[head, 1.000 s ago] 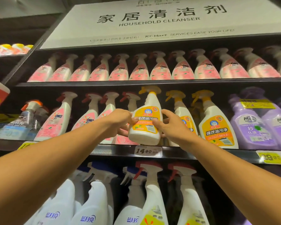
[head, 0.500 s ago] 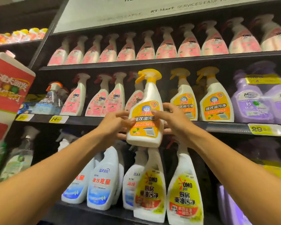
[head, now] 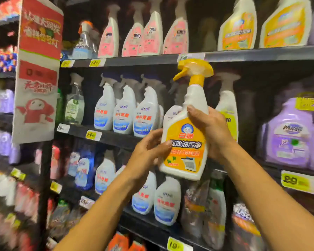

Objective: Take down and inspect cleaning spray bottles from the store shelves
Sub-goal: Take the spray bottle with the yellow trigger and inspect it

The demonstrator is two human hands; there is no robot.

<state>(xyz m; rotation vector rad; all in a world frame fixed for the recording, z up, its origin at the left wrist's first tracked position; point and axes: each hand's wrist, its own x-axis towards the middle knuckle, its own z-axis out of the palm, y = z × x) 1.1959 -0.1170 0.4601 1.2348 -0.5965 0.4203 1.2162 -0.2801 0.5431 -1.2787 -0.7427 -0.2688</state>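
both hands grip white plastic spray bottle with yellow trigger (head: 186,142) | left hand (head: 145,156) low, right hand (head: 211,133) higher | pink-labelled bottles (head: 136,38) read OMO

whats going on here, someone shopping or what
A person stands at a store shelf of household cleaners and holds a white spray bottle with an orange label and yellow trigger in both hands. The right hand grips its right side near the shoulder, and the left hand holds its lower left edge. The bottle is off the shelf, upright, label facing the camera, as if being looked over. Rows of other spray bottles stand on the shelves behind.
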